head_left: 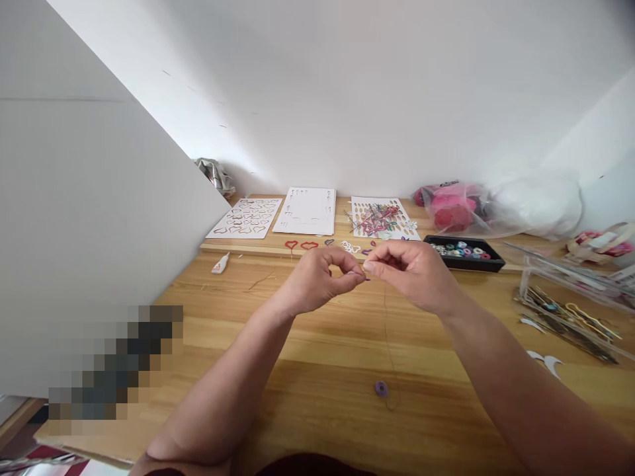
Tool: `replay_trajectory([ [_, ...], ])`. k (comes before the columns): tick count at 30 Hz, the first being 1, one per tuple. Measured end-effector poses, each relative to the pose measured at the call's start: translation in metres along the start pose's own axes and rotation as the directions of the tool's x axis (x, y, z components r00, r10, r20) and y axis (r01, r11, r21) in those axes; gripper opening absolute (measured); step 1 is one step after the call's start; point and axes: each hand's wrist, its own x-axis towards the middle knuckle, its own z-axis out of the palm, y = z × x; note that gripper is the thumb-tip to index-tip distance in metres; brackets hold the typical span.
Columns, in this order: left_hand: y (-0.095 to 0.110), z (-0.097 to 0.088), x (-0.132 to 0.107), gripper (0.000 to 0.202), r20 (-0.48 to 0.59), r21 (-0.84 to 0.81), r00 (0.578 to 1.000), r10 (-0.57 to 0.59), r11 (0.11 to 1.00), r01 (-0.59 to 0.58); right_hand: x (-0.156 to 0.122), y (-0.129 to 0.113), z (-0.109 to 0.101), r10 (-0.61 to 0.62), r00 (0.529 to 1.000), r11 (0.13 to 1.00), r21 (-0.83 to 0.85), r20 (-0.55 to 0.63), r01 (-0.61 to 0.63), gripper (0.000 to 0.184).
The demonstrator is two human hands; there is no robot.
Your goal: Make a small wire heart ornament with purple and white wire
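Observation:
My left hand (317, 277) and my right hand (411, 271) meet above the middle of the wooden table (307, 357), fingertips pinched together on a tiny purple piece (366, 276) that is too small to name. A thin dark thread (387, 330) hangs from the pinch down to a small purple spool (380, 388) lying on the table near me. Both hands are closed in a pinch.
At the back lie a heart-cutout sheet (247, 218), a white sheet (306, 211), a floral sheet (381, 218) and small heart shapes (302, 245). A black tray of spools (464, 253), plastic bags (496, 208), a clear box (570, 291) and a glue tube (221, 264) surround them. A white board (99, 211) walls the left.

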Motion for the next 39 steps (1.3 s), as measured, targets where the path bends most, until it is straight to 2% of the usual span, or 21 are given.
replay_trajectory([
  [3,-0.002,-0.002,0.001,0.021,-0.003,-0.096,1.0,-0.006,0.995,0.005,0.005,0.015,0.003,0.11,0.991,0.957,0.26,0.08,-0.127,0.022],
  [6,-0.007,-0.002,0.004,0.023,-0.064,-0.189,0.997,-0.052,0.981,0.039,0.004,0.023,0.014,0.22,0.965,0.831,0.491,0.14,-0.261,0.026],
  [9,-0.012,0.002,0.007,0.023,-0.136,-0.273,0.984,-0.118,0.959,0.078,0.0,0.022,0.025,0.301,0.945,0.712,0.628,0.13,-0.314,0.027],
  [12,-0.015,0.007,0.009,0.023,-0.199,-0.331,0.966,-0.163,0.939,0.09,-0.003,0.016,0.034,0.363,0.928,0.658,0.683,0.078,-0.315,0.028],
  [16,-0.021,0.015,0.01,0.025,-0.24,-0.342,0.954,-0.182,0.935,0.092,-0.006,0.016,0.041,0.353,0.934,0.719,0.654,-0.051,-0.236,0.028],
  [20,-0.024,0.019,0.011,0.027,-0.241,-0.349,0.946,-0.218,0.929,0.125,-0.006,0.028,0.046,0.316,0.935,0.772,0.616,-0.161,-0.154,0.026],
  [26,-0.019,0.019,0.013,0.028,-0.141,-0.422,0.945,-0.294,0.882,0.211,-0.005,0.043,0.048,0.219,0.939,0.858,0.511,-0.266,-0.056,0.021],
  [31,-0.02,0.019,0.014,0.03,-0.149,-0.434,0.936,-0.32,0.871,0.229,-0.008,0.041,0.049,0.162,0.928,0.931,0.363,-0.336,-0.031,0.02],
  [34,-0.022,0.019,0.013,0.033,-0.161,-0.438,0.933,-0.32,0.871,0.223,-0.008,0.04,0.049,0.168,0.926,0.931,0.363,-0.338,-0.037,0.02],
  [39,-0.024,0.019,0.013,0.033,-0.165,-0.455,0.936,-0.311,0.866,0.208,-0.008,0.041,0.05,0.246,0.924,0.868,0.49,-0.292,-0.076,0.022],
])
